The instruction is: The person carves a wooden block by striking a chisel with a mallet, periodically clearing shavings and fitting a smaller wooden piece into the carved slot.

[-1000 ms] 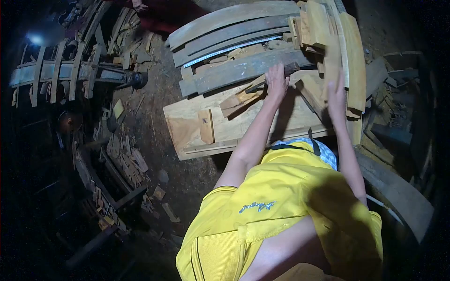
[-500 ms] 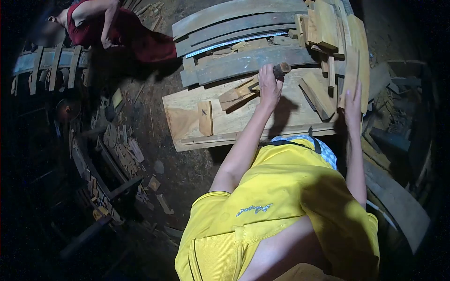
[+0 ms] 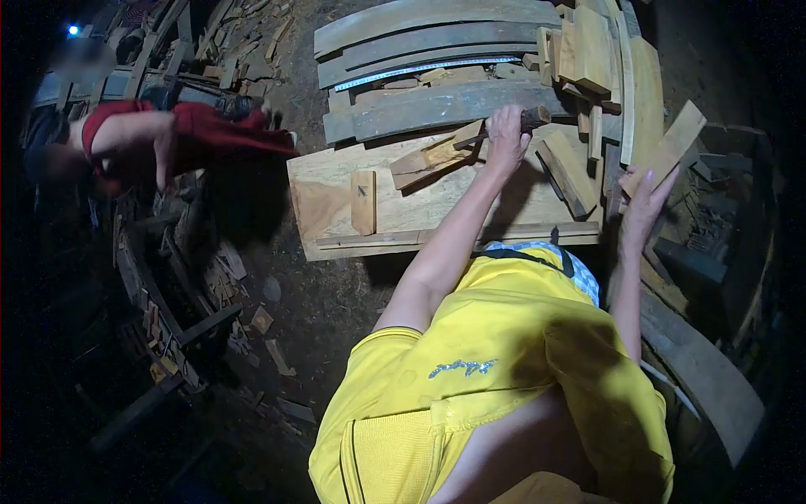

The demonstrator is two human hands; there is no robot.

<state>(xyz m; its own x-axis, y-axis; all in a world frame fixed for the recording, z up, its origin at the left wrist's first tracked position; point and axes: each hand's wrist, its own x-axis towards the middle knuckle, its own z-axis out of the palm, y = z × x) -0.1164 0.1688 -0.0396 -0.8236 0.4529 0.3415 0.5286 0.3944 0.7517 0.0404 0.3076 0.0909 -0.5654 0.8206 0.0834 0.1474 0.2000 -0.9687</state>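
Note:
My left hand (image 3: 507, 139) is closed round a dark-handled tool (image 3: 535, 118), whose end reaches a wooden block with a slot (image 3: 428, 161) on the pale workbench board (image 3: 403, 218). At the right, my right hand (image 3: 645, 206) grips the lower end of a flat wooden piece (image 3: 676, 141), tilted up to the right beyond the bench edge. A short block with a dark mark (image 3: 363, 202) lies left of the slotted block. Another thick block (image 3: 567, 175) rests between my two hands.
Grey curved boards (image 3: 437, 109) and a blue-white measuring strip (image 3: 420, 73) lie along the bench's far side. Wooden blocks (image 3: 592, 55) are stacked at the back right. Another person (image 3: 138, 139) in dark red bends down at left. Wood scraps (image 3: 262, 319) litter the floor.
The flat piece in my right hand has swung from near upright to a rightward tilt. My left hand and its tool have shifted slightly right. The other person appears lower and further left.

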